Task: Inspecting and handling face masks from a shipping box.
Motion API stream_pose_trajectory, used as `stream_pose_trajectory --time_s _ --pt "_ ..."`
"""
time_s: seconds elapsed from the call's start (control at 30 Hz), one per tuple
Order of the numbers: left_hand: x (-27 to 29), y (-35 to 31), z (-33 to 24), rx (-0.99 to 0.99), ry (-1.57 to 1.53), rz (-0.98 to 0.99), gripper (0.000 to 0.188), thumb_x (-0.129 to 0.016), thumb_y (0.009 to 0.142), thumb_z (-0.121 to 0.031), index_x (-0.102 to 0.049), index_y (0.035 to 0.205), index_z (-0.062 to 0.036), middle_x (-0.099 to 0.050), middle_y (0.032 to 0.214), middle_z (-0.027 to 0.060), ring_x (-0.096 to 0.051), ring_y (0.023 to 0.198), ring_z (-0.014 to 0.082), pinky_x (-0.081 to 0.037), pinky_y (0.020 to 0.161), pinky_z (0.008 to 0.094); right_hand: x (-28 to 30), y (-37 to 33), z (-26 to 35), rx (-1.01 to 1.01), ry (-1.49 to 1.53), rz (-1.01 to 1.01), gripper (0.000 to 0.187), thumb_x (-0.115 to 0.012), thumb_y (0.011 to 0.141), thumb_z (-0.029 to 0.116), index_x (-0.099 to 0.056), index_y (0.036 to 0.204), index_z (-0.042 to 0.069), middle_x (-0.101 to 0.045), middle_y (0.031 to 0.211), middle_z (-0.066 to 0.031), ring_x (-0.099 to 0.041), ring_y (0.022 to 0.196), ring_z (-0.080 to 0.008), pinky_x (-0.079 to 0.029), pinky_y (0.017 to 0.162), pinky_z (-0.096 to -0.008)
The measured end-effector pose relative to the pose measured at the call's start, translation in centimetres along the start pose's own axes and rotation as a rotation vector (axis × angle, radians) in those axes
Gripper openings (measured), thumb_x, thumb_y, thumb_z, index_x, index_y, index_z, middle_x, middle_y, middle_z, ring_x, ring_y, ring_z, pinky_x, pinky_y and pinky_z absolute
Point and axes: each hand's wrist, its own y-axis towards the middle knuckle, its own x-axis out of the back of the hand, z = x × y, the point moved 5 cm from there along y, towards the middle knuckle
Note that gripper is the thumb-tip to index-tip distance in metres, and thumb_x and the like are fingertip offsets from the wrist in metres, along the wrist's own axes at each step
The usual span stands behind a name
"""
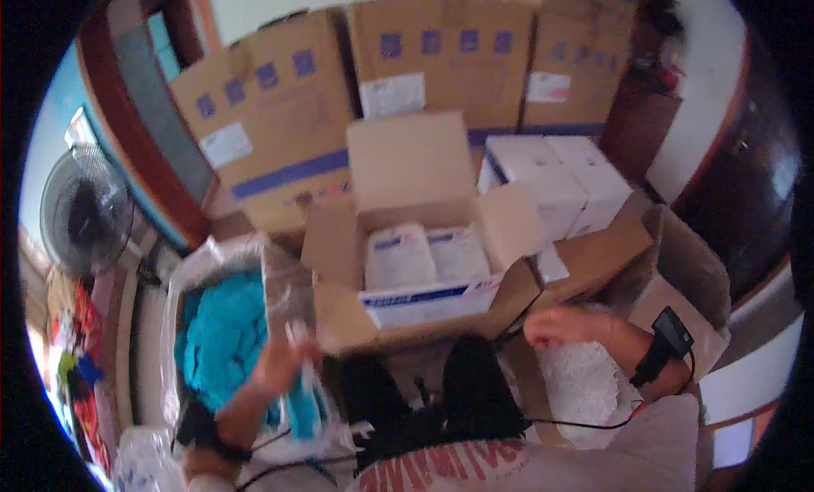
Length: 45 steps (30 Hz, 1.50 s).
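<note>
My left hand (284, 365) is over the right edge of a plastic-lined box (271, 276) filled with crumpled teal pieces that look like thin gloves (225, 339). Motion blurs its fingers; a pale strip shows at them, and I cannot tell if they grip it. More teal material (301, 411) lies in clear plastic just below that hand. My right hand (564, 327) has its fingers curled together above a heap of white material (581, 382); what they hold, if anything, is hidden. Ahead, between the hands, an open white-fronted carton (432, 308) holds white packs (403, 259), its flaps spread.
Large brown cartons (441, 68) line the back. White boxes (543, 178) stand right of the open carton, which rests on a brown carton (348, 318). Another open brown carton (695, 254) is at far right. A fan (85, 208) stands at left. Black cables (577, 423) run near my lap.
</note>
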Motion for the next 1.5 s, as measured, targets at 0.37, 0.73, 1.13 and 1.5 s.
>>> stream_pose_trajectory --time_s 0.37,0.73,1.13,1.5 --pt "-2.6 6.7 -10.2 -0.206 -0.021 -0.249 0.045 -0.039 0.083 -0.046 -0.056 0.072 -0.0062 -0.05 0.065 0.0004 -0.045 0.059 0.0089 -0.036 0.054 0.0231 -3.9 14.2 5.5 0.308 0.788 -0.251 0.033 -0.041 0.085 0.034 -0.053 0.086 0.003 -0.048 0.069 -0.0007 -0.043 0.058 -0.0061 -0.034 0.047 -0.017" --pt "1.1 8.1 -10.3 -0.147 0.192 -0.452 0.049 -0.039 0.082 -0.047 -0.059 0.07 -0.0038 -0.052 0.064 0.0022 -0.047 0.06 0.0102 -0.038 0.058 0.0235 -13.8 13.7 5.8 0.276 0.926 0.47 0.047 -0.027 0.087 0.044 -0.053 0.089 0.004 -0.054 0.079 -0.0026 -0.05 0.07 -0.0082 -0.04 0.056 -0.02" --pt "6.1 7.9 -8.2 -0.141 0.506 -0.633 0.041 -0.044 0.081 -0.043 -0.057 0.076 -0.0035 -0.055 0.062 0.0064 -0.052 0.054 0.0131 -0.042 0.054 0.0259 -13.9 11.8 4.4 0.198 0.691 0.468 0.031 -0.037 0.087 0.033 -0.052 0.085 0.006 -0.051 0.074 -0.0025 -0.039 0.056 -0.0049 -0.032 0.047 -0.0167" --pt "-9.2 4.1 -3.1 -0.017 0.488 0.466 0.049 -0.057 0.074 -0.04 -0.048 0.104 -0.0022 -0.056 0.094 0.0119 -0.051 0.09 0.0231 -0.039 0.078 0.0332 -9.1 11.3 6.2 0.374 -0.187 0.084 0.021 -0.048 0.083 0.02 -0.056 0.086 0.001 -0.053 0.07 -0.003 -0.05 0.066 -0.0133 -0.04 0.063 -0.0268"
